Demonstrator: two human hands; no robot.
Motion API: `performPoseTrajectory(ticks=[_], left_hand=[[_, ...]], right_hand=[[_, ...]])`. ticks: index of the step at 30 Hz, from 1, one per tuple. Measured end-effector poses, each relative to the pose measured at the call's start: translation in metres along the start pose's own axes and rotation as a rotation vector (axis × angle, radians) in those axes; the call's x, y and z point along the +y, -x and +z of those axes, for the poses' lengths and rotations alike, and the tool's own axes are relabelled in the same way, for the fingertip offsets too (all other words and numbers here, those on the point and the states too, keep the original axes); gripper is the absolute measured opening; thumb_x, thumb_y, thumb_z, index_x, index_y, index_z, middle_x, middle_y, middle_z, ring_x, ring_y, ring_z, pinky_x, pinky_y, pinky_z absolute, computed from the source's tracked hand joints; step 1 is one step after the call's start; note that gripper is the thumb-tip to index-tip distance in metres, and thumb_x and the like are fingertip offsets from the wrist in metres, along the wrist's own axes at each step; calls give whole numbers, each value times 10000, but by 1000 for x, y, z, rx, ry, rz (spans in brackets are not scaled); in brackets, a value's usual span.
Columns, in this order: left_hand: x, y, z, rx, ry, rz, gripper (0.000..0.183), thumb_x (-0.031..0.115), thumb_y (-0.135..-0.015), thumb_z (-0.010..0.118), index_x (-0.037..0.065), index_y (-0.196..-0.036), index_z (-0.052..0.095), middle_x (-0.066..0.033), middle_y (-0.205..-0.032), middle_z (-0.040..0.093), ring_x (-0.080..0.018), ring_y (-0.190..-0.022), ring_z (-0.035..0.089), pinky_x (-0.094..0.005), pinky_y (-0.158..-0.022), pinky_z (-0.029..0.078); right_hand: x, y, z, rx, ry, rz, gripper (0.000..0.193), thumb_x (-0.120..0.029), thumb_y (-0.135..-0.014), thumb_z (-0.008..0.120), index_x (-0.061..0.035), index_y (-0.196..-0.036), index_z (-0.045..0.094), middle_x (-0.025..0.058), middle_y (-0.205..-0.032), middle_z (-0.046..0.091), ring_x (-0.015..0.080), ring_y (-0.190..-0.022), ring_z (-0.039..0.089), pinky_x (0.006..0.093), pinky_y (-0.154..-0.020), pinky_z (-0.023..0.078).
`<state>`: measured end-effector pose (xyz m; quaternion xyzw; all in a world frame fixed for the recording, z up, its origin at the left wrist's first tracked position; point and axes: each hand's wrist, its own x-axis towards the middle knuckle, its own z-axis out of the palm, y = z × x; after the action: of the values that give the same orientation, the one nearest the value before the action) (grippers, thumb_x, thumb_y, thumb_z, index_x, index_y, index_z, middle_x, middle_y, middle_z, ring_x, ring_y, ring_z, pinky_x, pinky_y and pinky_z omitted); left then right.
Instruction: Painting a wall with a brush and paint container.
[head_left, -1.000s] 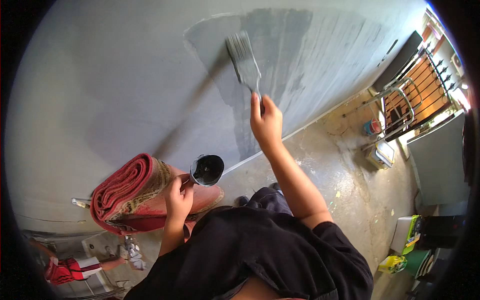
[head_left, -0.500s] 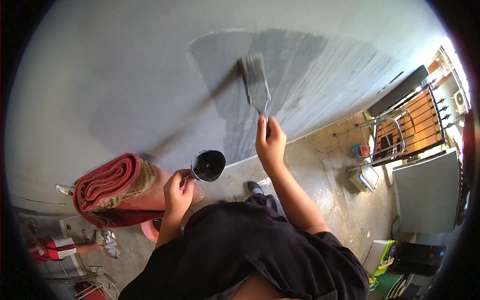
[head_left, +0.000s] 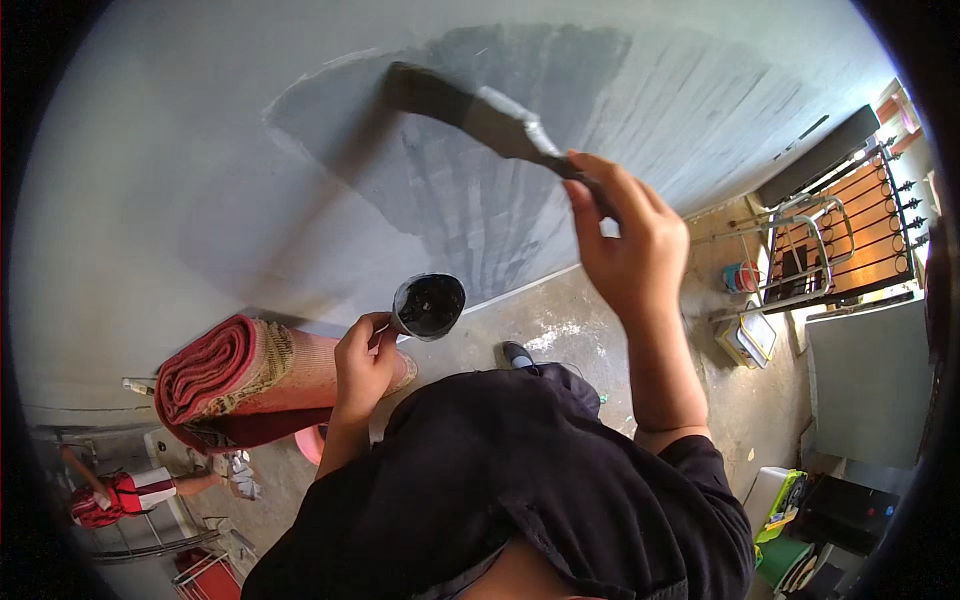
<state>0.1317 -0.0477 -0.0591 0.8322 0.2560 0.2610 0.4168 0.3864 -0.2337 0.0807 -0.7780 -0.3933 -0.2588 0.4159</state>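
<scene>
In my right hand (head_left: 635, 235) is the handle of a wide paintbrush (head_left: 480, 118), its bristles against the wall at the upper left edge of a dark grey painted patch (head_left: 540, 90). The brush is slightly smeared by motion. My left hand (head_left: 362, 362) grips a small cup (head_left: 428, 306) with dark paint inside, held tilted below the patch and away from the wall. Bare light grey wall (head_left: 180, 150) surrounds the painted area, and streaky strokes run off to its right.
A rolled red carpet (head_left: 290, 372) stands against the wall at left, a pink basin (head_left: 310, 443) behind my left arm. Another person in red (head_left: 120, 497) is at far left. A metal frame (head_left: 825, 250), a blue bucket (head_left: 740, 277) and a grey panel (head_left: 865, 380) stand at right.
The brush has swept left and up along the wall and now slants leftward. My right hand has moved right and up. The dark patch reaches farther left; the cup stays in my left hand.
</scene>
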Motion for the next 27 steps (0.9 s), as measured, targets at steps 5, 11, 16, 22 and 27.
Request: performPoseTrajectory(ticks=[5, 11, 16, 22, 27], left_hand=[[-3, -4, 8, 23, -34, 13, 128, -20, -900, 645, -47, -1024, 639, -158, -939, 717, -219, -859, 724, -310, -767, 567], [0, -7, 19, -7, -33, 1, 154, -29, -886, 638, -40, -1039, 624, -125, -960, 719, -159, -864, 706, -293, -761, 559], [4, -6, 18, 8, -36, -3, 157, -33, -884, 632, -38, -1041, 624, -123, -961, 718, -160, -869, 701, -289, -759, 556], [-6, 3, 14, 72, -75, -20, 142, -21, -892, 643, -40, -1033, 642, -150, -936, 718, -222, -859, 721, -312, -756, 567], [-2, -1, 12, 28, -71, -12, 210, -48, -852, 621, -48, -1061, 618, -139, -999, 713, -184, -918, 699, -298, -787, 558]], right_hand=[[14, 12, -32, 94, 44, 83, 245, -104, -832, 770, -139, -1071, 735, 34, -765, 695, 162, -578, 644, 282, -543, 502], [-8, -11, -29, -128, 34, -152, 266, -52, -814, 777, -96, -1074, 742, 62, -732, 676, 168, -617, 671, 270, -556, 507], [12, -21, -17, 18, -32, 2, 180, -204, -881, 738, -189, -1060, 729, 28, -808, 722, 180, -615, 691, 296, -540, 517], [12, -8, -53, 68, -14, 6, 208, -72, -838, 763, -89, -1044, 745, 77, -784, 715, 146, -629, 672, 270, -568, 525], [-4, -18, -14, -41, -23, -200, 245, -178, -837, 769, -178, -1079, 734, 17, -693, 639, 206, -540, 610, 319, -486, 461]])
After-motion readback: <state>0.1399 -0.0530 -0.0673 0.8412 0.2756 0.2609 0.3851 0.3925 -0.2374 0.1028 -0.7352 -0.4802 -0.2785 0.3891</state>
